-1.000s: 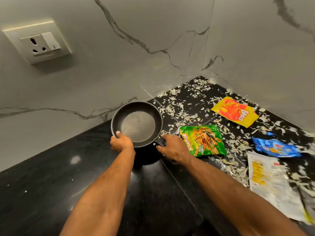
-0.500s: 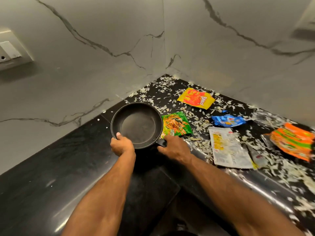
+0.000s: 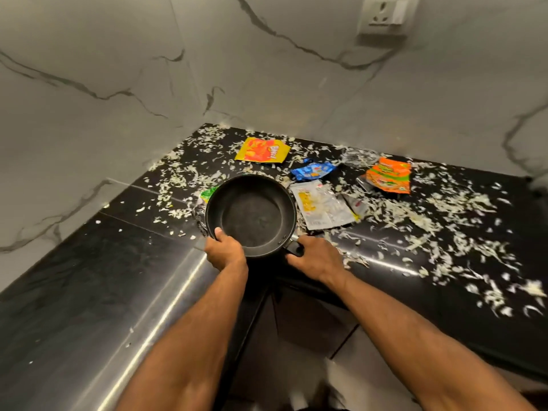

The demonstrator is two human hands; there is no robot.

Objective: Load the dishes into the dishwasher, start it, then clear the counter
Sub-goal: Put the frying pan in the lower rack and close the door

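**Pan held over a littered counter**

Grey marble wall panels (image 3: 267,84) fill the upper half of the frame, with a switch socket (image 3: 385,14) at the upper right. Below them the black counter (image 3: 89,292) runs across the middle and lower left, its right half strewn with pale shredded scraps (image 3: 421,215).

At centre frame sits the black frying pan (image 3: 251,214), which looks empty; whether it rests on the counter or is lifted just clear, I cannot tell. The left hand (image 3: 225,251) grips its near rim, thumb hooked over the edge. The right hand (image 3: 317,256) is curled round the short handle at the pan's lower right.

Wrappers lie beyond: a white packet (image 3: 321,204) just right of the pan, an orange one (image 3: 390,175) further right, a yellow one (image 3: 262,150) above, a small blue one (image 3: 313,169), and a green corner (image 3: 209,193) showing at the pan's left edge.

Risks, as I judge them: scraps stuck beneath the pan could be carried into the dishwasher, and swinging the pan low could sweep wrappers or shreds off the edge onto the floor.
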